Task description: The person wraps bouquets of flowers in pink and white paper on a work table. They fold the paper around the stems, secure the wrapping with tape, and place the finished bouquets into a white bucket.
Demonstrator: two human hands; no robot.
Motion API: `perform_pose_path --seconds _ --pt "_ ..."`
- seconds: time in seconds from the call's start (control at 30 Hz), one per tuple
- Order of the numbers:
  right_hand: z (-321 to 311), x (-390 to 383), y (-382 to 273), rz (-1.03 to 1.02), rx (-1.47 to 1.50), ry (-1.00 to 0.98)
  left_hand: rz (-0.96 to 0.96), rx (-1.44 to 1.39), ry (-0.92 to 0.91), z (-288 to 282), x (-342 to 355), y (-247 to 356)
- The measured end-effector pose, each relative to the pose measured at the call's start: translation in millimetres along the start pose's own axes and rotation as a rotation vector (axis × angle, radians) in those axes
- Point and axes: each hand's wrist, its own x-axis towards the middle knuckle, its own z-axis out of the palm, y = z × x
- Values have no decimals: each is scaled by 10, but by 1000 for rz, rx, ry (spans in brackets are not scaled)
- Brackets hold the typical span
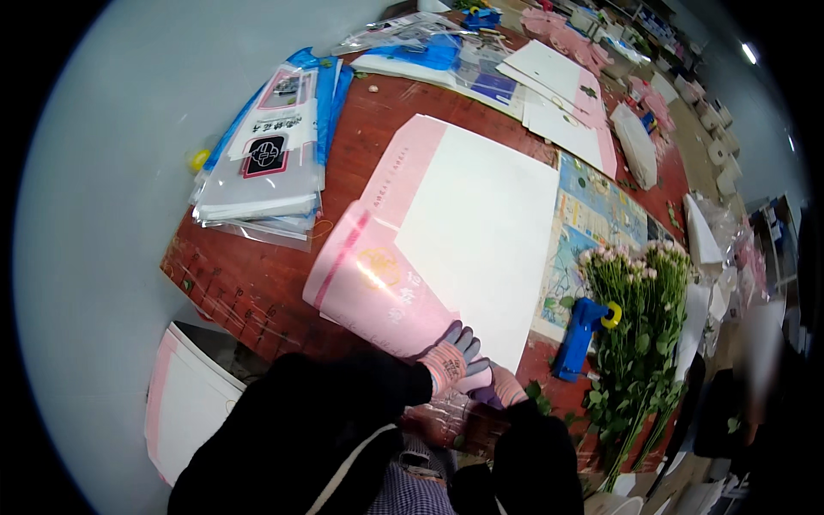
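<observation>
Leaning at eight o'clock, off the table's edge, a white sheet with a pink border comes first. On the red table, at ten o'clock, a stack of clear printed sleeves lies partly over blue plastic. Near the centre, a pink wrapping sheet is curled into a cone, flaring toward ten o'clock and narrowing toward four, across a flat white sheet. At five o'clock, the gloved left hand grasps the cone's narrow end. Just beside it, on its four o'clock side, is the gloved right hand; its fingers are mostly hidden, so I cannot tell its grip. Further right, at four o'clock, stand out a blue tape dispenser and, beside it, pale pink flowers with long green stems.
</observation>
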Motion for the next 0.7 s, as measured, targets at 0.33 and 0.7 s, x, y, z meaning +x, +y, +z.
perform_pose_path --seconds 0.33,0.7 --pt "243 -289 -466 384 -449 485 -66 -331 470 -708 -348 -868" --pt "261 -551 -472 446 -232 520 -687 -762 416 129 -2225 -1275"
